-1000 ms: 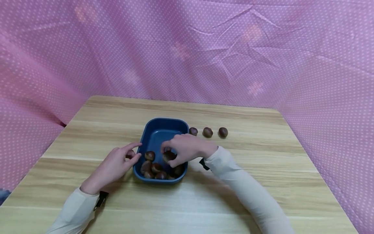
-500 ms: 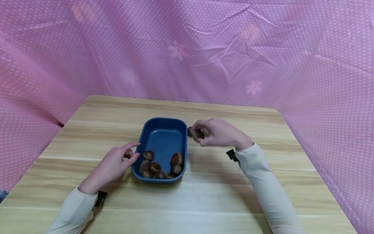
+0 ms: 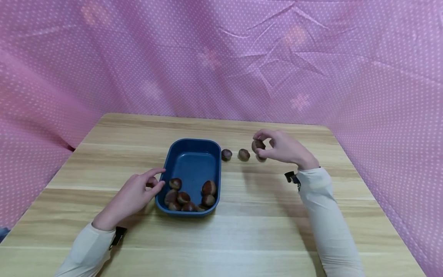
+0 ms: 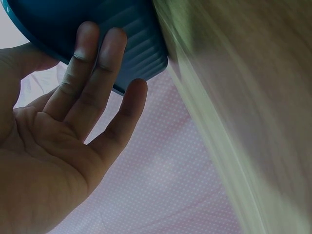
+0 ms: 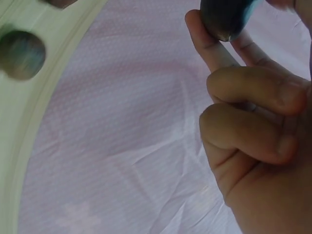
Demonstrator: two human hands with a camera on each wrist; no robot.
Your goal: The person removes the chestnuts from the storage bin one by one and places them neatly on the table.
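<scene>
My right hand (image 3: 287, 148) pinches a brown chestnut (image 3: 258, 146) between thumb and fingers, held just over the far-right end of a short row on the table. In the right wrist view that chestnut (image 5: 226, 17) is at the top, with the other fingers curled. Two chestnuts of the row stand apart, a near one (image 3: 226, 154) and a middle one (image 3: 243, 154); a third (image 3: 262, 158) is partly hidden by the hand. My left hand (image 3: 136, 192) touches the left side of a blue box (image 3: 194, 165), its fingers loosely extended against the wall in the left wrist view.
Several chestnuts (image 3: 183, 198) lie in the near part of the box. The wood-grain table (image 3: 242, 238) extends around it. A pink dotted cloth (image 3: 221, 69) hangs behind and at both sides.
My right hand has lifted a chestnut out of the box and carried it right, past the first chestnuts of the row. The left hand stays at the box.
</scene>
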